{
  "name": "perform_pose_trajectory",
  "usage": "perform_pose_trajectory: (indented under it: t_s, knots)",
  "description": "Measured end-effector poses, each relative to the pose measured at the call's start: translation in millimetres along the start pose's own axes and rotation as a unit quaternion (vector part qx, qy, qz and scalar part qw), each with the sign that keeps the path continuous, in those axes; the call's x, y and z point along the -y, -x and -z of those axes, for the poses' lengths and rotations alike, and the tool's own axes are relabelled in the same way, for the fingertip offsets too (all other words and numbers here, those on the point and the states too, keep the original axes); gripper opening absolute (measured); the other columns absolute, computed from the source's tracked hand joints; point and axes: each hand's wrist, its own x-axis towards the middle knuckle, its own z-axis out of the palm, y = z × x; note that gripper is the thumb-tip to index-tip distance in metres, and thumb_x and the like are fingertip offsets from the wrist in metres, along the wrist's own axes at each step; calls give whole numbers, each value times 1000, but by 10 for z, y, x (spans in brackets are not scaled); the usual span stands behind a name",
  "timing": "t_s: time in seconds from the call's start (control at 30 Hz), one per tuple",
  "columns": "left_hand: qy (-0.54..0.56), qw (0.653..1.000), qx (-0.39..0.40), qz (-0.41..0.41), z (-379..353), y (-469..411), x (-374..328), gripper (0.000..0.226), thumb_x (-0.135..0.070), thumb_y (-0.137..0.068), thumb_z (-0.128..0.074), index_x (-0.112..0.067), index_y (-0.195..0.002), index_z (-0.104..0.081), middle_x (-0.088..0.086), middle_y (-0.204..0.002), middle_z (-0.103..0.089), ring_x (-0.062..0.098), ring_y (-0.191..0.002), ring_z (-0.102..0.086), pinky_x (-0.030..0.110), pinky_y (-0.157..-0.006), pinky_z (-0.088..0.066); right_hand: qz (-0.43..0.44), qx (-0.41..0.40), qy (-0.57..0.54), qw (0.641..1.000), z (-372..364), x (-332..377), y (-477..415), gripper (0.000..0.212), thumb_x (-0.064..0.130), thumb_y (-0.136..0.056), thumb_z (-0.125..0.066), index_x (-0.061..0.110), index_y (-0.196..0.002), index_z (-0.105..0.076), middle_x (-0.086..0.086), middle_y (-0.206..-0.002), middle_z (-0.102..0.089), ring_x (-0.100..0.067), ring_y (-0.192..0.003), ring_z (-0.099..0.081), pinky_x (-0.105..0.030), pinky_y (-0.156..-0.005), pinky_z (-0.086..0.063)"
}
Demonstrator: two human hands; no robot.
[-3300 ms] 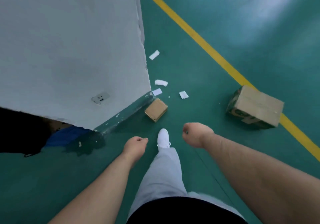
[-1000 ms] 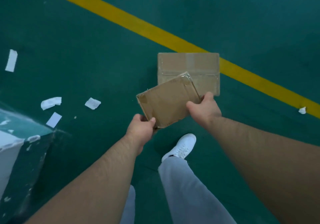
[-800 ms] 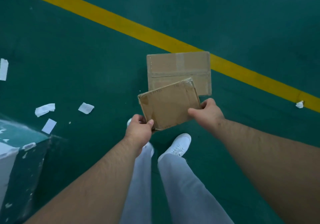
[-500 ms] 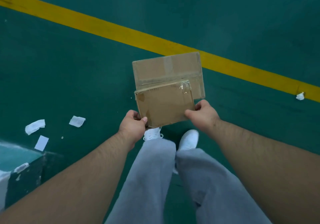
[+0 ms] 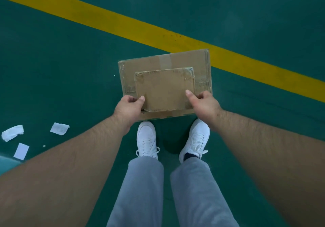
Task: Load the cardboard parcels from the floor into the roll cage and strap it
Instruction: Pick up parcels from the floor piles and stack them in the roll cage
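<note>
Head view: hands (image 5: 130, 107) (image 5: 204, 103) pinch small parcel (image 5: 163, 89), now squared over, perhaps on, larger parcel (image 5: 140, 65).

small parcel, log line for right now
small parcel | gripped by left hand, right hand | over large parcel on floor

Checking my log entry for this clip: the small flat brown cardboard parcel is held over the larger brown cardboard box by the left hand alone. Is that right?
Not alone: in the head view the left hand and the right hand each grip a near corner of the small flat brown cardboard parcel, over the larger brown cardboard box.
</note>
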Motion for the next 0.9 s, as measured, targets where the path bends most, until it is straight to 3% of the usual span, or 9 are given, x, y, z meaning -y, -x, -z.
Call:
perform_pose_trajectory:
  t_s: [0.1,0.2,0.33,0.5,0.63,0.7,0.77,0.9]
  knots:
    - [28,999,-16,5,44,-126,-31,73,-64,-84,-72,-22,-139,-48,-3,-129,-56,21,-117,-54,36,-93,-42,18,0,-29,999,59,-61,-221,97,80,-75,-66,22,-148,-39,-2,-148,-48,-21,-126,-54,-38,-103,-46]
    - [18,999,-1,33,153,-359,40,126,-71,-65,-81,-29,-162,-13,6,-164,-31,30,-148,-34,51,-118,-28,12,13,-71,997,133,-95,-473,141,91,-46,-75,37,-160,-12,2,-165,-27,-24,-147,-36,-51,-120,-32]
    - [33,994,99,39,228,-714,204,172,-86,-24,-84,-37,-162,7,2,-172,-13,28,-156,-18,59,-125,-11,16,48,-98,994,182,-178,-846,160,85,-39,-83,36,-161,9,5,-169,-18,-20,-152,-27,-47,-123,-23]
    - [105,977,182,17,128,-971,388,158,-82,-36,-89,-46,-161,0,-8,-166,-31,22,-150,-33,58,-126,-13,19,96,-86,991,148,-270,-1120,161,85,-38,-85,42,-159,13,8,-166,-27,-19,-145,-39,-48,-123,-28]
    - [156,970,184,6,74,-953,470,154,-79,-37,-90,-36,-162,-11,-8,-158,-45,18,-144,-43,53,-124,-21,32,108,-109,988,127,-318,-1167,148,81,-44,-88,49,-158,0,12,-160,-38,-19,-139,-48,-52,-119,-35]
    - [179,963,199,9,70,-833,449,143,-75,-34,-93,-25,-155,-35,-8,-140,-64,16,-128,-61,44,-112,-40,21,102,-137,985,143,-285,-1116,146,76,-43,-91,48,-158,-5,11,-155,-45,-20,-133,-55,-56,-111,-45]
    - [198,956,217,20,91,-677,445,131,-70,-31,-95,-24,-145,-49,-6,-126,-73,17,-116,-69,39,-102,-48,13,102,-154,983,188,-216,-992,142,71,-44,-94,48,-157,-11,10,-149,-51,-21,-123,-63,-58,-96,-55]
    - [222,952,207,44,188,-284,523,136,-70,-31,-96,-21,-148,-47,-1,-127,-72,23,-121,-65,48,-108,-46,16,131,-137,982,379,-91,-532,116,65,-52,-94,53,-147,-28,10,-135,-62,-20,-113,-70,-55,-86,-60]
